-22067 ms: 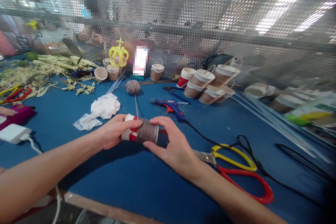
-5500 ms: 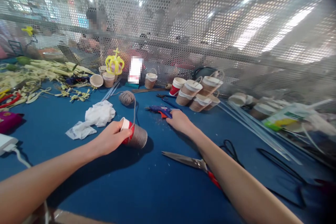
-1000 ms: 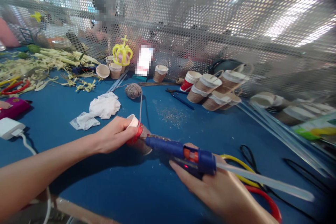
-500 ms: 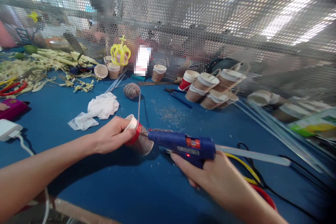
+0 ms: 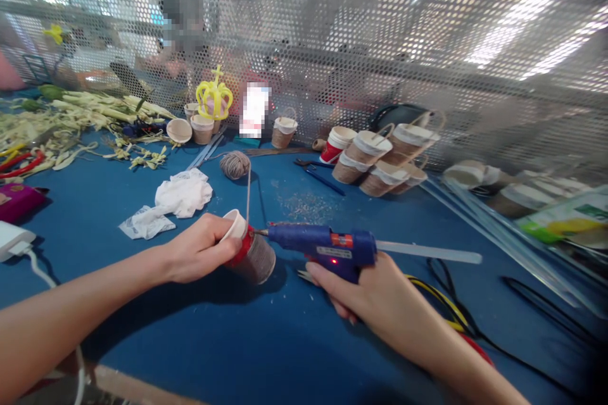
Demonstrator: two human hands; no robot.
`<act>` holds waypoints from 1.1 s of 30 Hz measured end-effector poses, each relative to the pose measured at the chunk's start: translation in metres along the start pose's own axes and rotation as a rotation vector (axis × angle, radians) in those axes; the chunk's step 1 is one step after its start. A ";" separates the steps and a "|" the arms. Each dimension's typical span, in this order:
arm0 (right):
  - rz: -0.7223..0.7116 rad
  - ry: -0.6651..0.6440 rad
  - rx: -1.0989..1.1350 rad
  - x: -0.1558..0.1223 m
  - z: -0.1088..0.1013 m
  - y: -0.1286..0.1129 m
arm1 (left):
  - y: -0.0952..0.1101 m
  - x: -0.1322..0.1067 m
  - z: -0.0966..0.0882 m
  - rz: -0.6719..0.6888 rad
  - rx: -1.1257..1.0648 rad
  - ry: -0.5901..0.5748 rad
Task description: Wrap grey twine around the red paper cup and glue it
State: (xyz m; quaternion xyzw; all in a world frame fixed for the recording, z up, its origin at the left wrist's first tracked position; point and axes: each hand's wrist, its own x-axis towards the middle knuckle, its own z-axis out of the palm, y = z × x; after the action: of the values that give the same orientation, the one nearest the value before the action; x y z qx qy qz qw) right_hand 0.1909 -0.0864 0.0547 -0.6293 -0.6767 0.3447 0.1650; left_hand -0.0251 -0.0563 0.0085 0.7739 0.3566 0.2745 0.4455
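My left hand point(image 5: 202, 250) is closed round the white-rimmed end of a paper cup point(image 5: 259, 259), which lies tilted above the blue table. Grey-brown yarn wraps the cup's lower part, while a red band shows near the rim. A strand runs from the cup up to a yarn ball point(image 5: 234, 165). My right hand point(image 5: 365, 291) grips a blue glue gun point(image 5: 323, 245) with a clear glue stick point(image 5: 432, 252) sticking out behind. The gun's nozzle is at the red band, touching or very near it. Its small red light is on.
Several wrapped cups with handles point(image 5: 375, 168) stand at the back right. Crumpled white tissue point(image 5: 183, 193) lies left of the yarn ball. Blue-handled pliers point(image 5: 323, 180) rest mid-table. Black cable point(image 5: 494, 345) and scissors with yellow-red handles point(image 5: 451, 300) lie right; perforated metal sheet point(image 5: 304, 25) rises behind.
The glue gun has turned slightly and shifted a little left, its nozzle still at the cup's red band. The left hand keeps its hold. The whole view has shifted slightly.
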 end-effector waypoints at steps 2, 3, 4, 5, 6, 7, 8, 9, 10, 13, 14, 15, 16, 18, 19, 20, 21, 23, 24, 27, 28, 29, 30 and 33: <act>-0.009 -0.006 0.013 0.001 -0.001 -0.001 | 0.000 0.000 0.000 0.010 0.015 0.001; -0.017 -0.006 0.014 0.001 -0.001 -0.001 | 0.001 -0.001 0.000 0.015 0.021 0.003; -0.026 -0.004 0.013 0.001 -0.001 -0.001 | 0.001 -0.001 0.000 0.021 0.029 0.004; -0.033 -0.003 0.011 0.000 -0.002 0.000 | 0.002 -0.001 0.000 0.030 0.040 0.003; -0.039 -0.002 0.009 0.000 -0.002 0.000 | 0.002 -0.001 0.000 0.040 0.052 0.003; -0.040 -0.001 0.008 0.000 -0.002 0.001 | 0.002 -0.001 0.000 0.049 0.063 0.003; -0.037 0.000 0.010 0.000 -0.002 0.002 | 0.003 -0.001 0.000 0.056 0.071 0.003; -0.032 -0.003 0.014 0.001 -0.002 0.002 | 0.003 -0.001 -0.001 0.058 0.078 0.004; -0.026 -0.010 0.022 0.002 -0.002 0.003 | 0.003 -0.001 -0.001 0.057 0.084 0.004; 0.006 -0.046 0.057 0.004 -0.001 0.002 | 0.003 -0.001 -0.001 0.057 0.097 0.007; 0.018 -0.057 0.067 0.004 0.000 0.002 | 0.003 0.000 -0.001 0.062 0.098 0.008; 0.029 -0.061 0.073 0.003 0.000 0.002 | 0.003 0.000 -0.001 0.068 0.097 0.010; 0.037 -0.058 0.075 0.002 0.000 0.001 | 0.004 0.000 -0.001 0.071 0.094 0.009; 0.040 -0.036 0.069 0.000 -0.001 0.001 | 0.004 0.000 0.000 0.063 0.086 0.005; 0.036 -0.025 0.066 -0.001 -0.001 0.001 | 0.004 0.000 0.000 0.052 0.081 0.003; 0.030 -0.022 0.065 -0.002 -0.002 0.001 | 0.004 0.000 0.000 0.039 0.078 0.002; 0.023 -0.025 0.068 -0.002 -0.002 0.001 | 0.004 0.000 0.000 0.027 0.078 0.001; 0.012 -0.039 0.080 -0.001 -0.002 0.002 | 0.003 -0.001 0.000 0.017 0.085 0.003; 0.012 -0.045 0.083 0.000 -0.002 0.002 | 0.003 -0.001 0.000 0.017 0.090 0.005; 0.015 -0.046 0.080 -0.001 0.000 0.001 | 0.002 -0.001 0.000 0.017 0.067 0.015; 0.014 -0.043 0.077 -0.002 0.000 0.001 | 0.001 -0.001 0.000 0.006 0.041 0.013; 0.013 -0.036 0.074 -0.003 0.001 0.001 | 0.000 0.000 0.000 -0.011 0.009 0.008; 0.011 -0.026 0.070 -0.004 0.002 0.002 | 0.000 -0.001 0.000 -0.030 -0.027 0.002; -0.022 0.024 0.029 -0.007 0.005 0.006 | -0.002 -0.001 0.001 -0.081 -0.101 -0.001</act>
State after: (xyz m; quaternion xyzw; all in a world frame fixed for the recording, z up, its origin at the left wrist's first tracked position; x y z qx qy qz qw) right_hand 0.1929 -0.0945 0.0486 -0.6236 -0.6764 0.3451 0.1857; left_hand -0.0254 -0.0567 0.0066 0.7356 0.3730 0.2736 0.4949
